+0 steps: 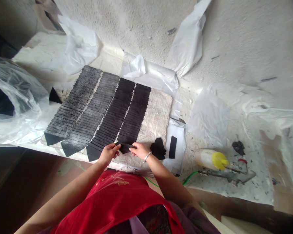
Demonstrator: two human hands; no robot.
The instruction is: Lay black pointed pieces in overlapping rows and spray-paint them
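A small dark strip of fabric-like material [125, 148] is stretched between my two hands at the near end of the right-hand row. My left hand [109, 154] pinches its left end between thumb and fingers. Its right end is pinched by my right hand [140, 150], which has a bracelet at the wrist. Beneath lies a pale cloth-covered board [157, 112] carrying overlapping black pieces in several slanted rows. The two right rows [139, 104] are plain black; the two left rows [74, 102] look dusted whitish grey. A pile of loose black pieces [158, 149] lies right of my right hand.
One black piece [172, 147] lies on white paper [179, 136]. Further right are a yellow-topped bottle [210, 159] and a metal spray gun [224, 175] with a green hose [190, 177]. Clear plastic [31, 87] bulges at left. A rough wall [141, 29] stands behind.
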